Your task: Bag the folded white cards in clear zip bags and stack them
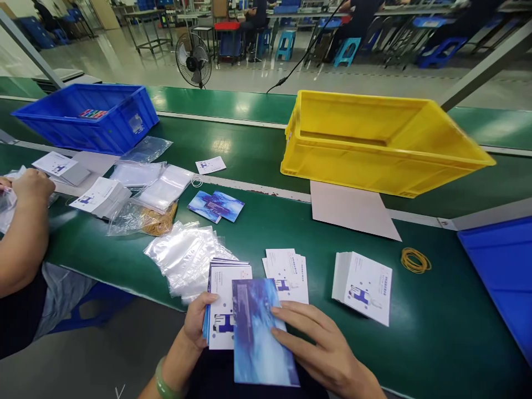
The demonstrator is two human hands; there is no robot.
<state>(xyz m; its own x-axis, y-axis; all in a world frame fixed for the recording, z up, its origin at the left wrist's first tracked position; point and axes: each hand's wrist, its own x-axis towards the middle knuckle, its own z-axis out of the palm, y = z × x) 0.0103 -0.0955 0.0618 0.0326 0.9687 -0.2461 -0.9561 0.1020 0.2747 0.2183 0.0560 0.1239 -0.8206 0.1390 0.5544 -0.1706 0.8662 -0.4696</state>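
Observation:
My left hand (195, 324) is closed on the left edge of a stack of printed cards (226, 277), white with a purple figure on top and blue edges below. Overlapping that stack on its right is a blue patterned card (261, 354). My right hand (326, 346) has its fingers over the face of this blue card at its right edge; the thumb is hidden. Just beyond my hands lie a few loose white cards (291, 271) and a spread of clear plastic bags (187, 252). To the right rests a thick pile of white cards (369, 288).
Two blue cards (226, 205) lie mid-table. Rubber bands (415, 260) are at right, with a bagged bundle (160, 219) at left. A yellow crate (353, 169) and a blue crate (120, 130) stand at the back. A co-worker's hand (33, 183) is at far left.

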